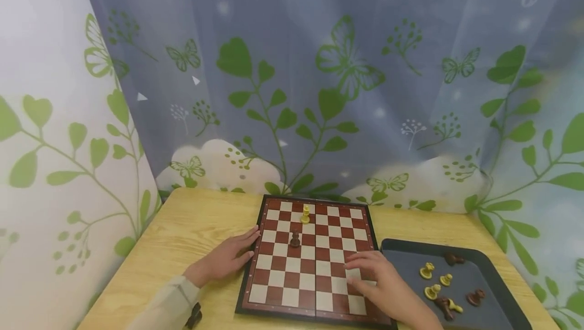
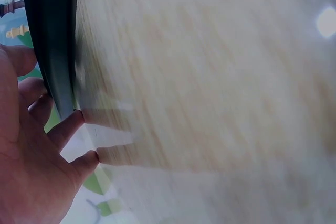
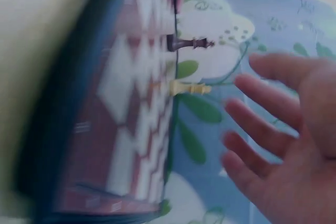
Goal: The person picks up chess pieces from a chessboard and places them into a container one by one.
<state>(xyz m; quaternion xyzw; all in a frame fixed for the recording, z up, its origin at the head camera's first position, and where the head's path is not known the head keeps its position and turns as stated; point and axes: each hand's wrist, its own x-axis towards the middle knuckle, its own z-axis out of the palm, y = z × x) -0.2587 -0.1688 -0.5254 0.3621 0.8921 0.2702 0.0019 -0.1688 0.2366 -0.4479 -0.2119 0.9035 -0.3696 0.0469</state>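
A chessboard with red-brown and cream squares lies on the table. Two pieces stand upright on its left half: a yellow chess piece near the far edge and a dark brown chess piece closer in. My left hand rests at the board's left edge, fingers extended, with fingertips on the table in the left wrist view. Over the right part of the board hovers my right hand, its fingers spread and loosely bent. Nothing lies between those fingers in the right wrist view.
Right of the board, a dark tray holds several yellow and brown chess pieces, some standing, some toppled. The wooden table backs onto a curtain printed with leaves and butterflies.
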